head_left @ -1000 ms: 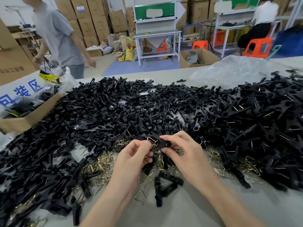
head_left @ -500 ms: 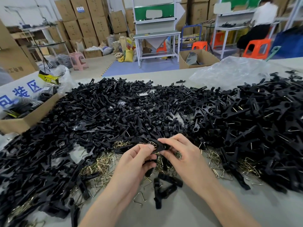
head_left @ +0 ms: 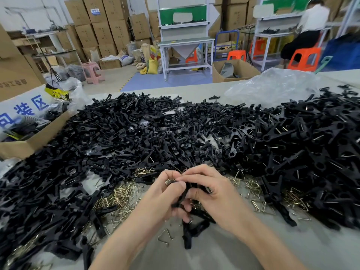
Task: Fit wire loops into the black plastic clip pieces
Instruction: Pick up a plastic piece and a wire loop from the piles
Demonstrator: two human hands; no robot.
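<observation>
Hundreds of black clip pieces point(head_left: 136, 133) lie heaped across the grey table point(head_left: 243, 256) in front of you, and that heap crowds everything else. Behind its far right edge sits a crumpled clear plastic bag point(head_left: 272, 88). Against its left edge stands an open cardboard box point(head_left: 29, 145) with blue printed characters, holding dark items too blurred to make out. Along the heap's near edge a scatter of brass-coloured wire loops point(head_left: 116, 197) spreads over the table, partly buried under stray clips.

Your two hands meet just in front of that near edge, above the scatter, so they hide what lies right beneath them. Your left hand point(head_left: 161, 197) curls round a black clip piece point(head_left: 180, 199), thumb on top pressing it against the fingers. Your right hand point(head_left: 214, 193) closes on the same piece from the other side, forefinger and thumb pinching its upper end. A wire loop point(head_left: 169, 181) glints there at the fingertips; whether it is seated in the piece cannot be told.

On the bare table, nearer to you than the heap, lie a few spare clip pieces point(head_left: 192, 230). Just left of them lies one loose wire loop point(head_left: 165, 236).
</observation>
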